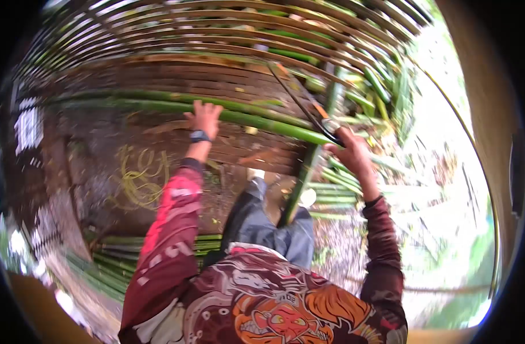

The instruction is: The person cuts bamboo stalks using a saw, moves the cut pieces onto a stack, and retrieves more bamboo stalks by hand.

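Note:
A long green bamboo pole (257, 121) lies crosswise in front of me. My left hand (206, 119), with a dark watch at the wrist, is on top of it, fingers bent over it. At the pole's right end, my right hand (354, 152) is closed round the handle of a hand saw (301, 94) with a thin dark frame and orange parts. The saw points up and left, away from me, across the pole. Whether its blade touches the bamboo I cannot tell. A second, thinner pole (153, 94) runs just behind the first.
Beyond the poles stands a slatted bamboo lattice (216, 23). Cut green pieces (377, 86) pile up at the right. An upright bamboo post (302, 186) rises between my legs. Yellowish strips (139, 180) lie on the floor at left, with a bundle of green bamboo (110, 264) nearer me.

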A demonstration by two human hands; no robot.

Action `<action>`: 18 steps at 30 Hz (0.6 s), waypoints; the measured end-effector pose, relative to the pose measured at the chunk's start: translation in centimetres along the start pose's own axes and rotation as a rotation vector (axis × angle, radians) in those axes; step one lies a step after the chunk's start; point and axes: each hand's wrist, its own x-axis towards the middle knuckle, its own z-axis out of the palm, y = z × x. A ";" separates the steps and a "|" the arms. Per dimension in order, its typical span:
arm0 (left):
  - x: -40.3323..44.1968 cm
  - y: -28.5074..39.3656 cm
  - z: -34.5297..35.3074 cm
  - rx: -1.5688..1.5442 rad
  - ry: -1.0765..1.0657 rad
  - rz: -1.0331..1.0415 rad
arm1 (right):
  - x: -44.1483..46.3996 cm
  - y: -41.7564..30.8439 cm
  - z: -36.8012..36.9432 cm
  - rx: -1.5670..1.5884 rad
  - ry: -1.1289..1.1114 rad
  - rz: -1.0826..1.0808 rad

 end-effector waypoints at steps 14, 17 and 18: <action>0.3 -0.8 2.5 0.065 -0.140 0.006 | -16.1 -8.4 13.5 0.574 0.582 0.894; 0.2 -1.3 2.7 0.053 -0.136 0.006 | -16.0 -8.8 14.7 0.591 0.605 0.843; 0.3 -1.2 2.8 0.042 -0.128 0.007 | -16.0 -9.0 14.8 0.620 0.590 0.851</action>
